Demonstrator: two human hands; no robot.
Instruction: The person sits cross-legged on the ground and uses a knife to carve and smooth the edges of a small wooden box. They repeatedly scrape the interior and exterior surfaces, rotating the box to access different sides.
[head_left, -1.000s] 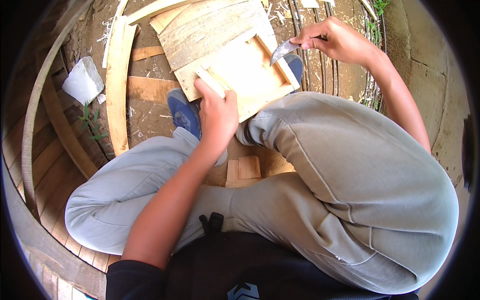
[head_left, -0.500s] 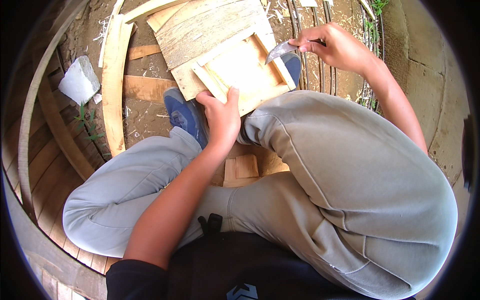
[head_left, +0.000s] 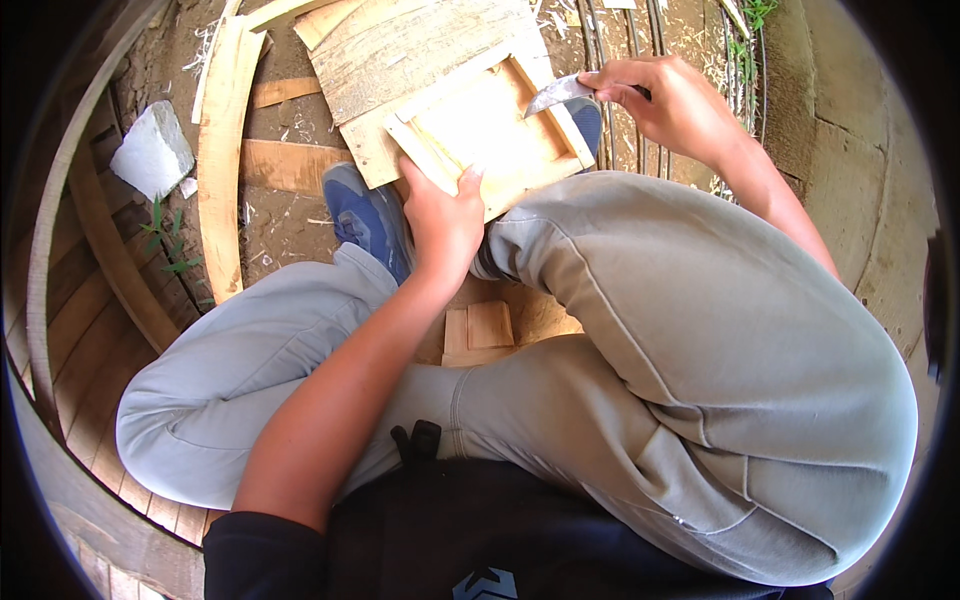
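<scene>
A shallow wooden box [head_left: 535,186] with raised rims rests tilted on a wide rough board [head_left: 425,60], in front of my shoes. My left hand [head_left: 443,215] grips its near left edge, thumb on top and fingers going underneath. In my right hand [head_left: 655,100], thumb and fingers pinch a short curved metal blade [head_left: 558,95]. The blade's tip reaches over the box's right rim. Whether it touches the wood I cannot tell. Glare washes out the middle of the box's floor.
Long wooden strips [head_left: 222,165] lie on the dirt at left, beside a white stone block [head_left: 153,150]. Small wood pieces [head_left: 478,330] sit between my legs. Thin dark rods [head_left: 660,30] run along the ground at right, among shavings. A curved slatted wooden structure [head_left: 110,400] stands at far left.
My right hand and the blade have shifted slightly left and up along the box's right rim. My left hand keeps its hold on the box. The whole view has moved a little.
</scene>
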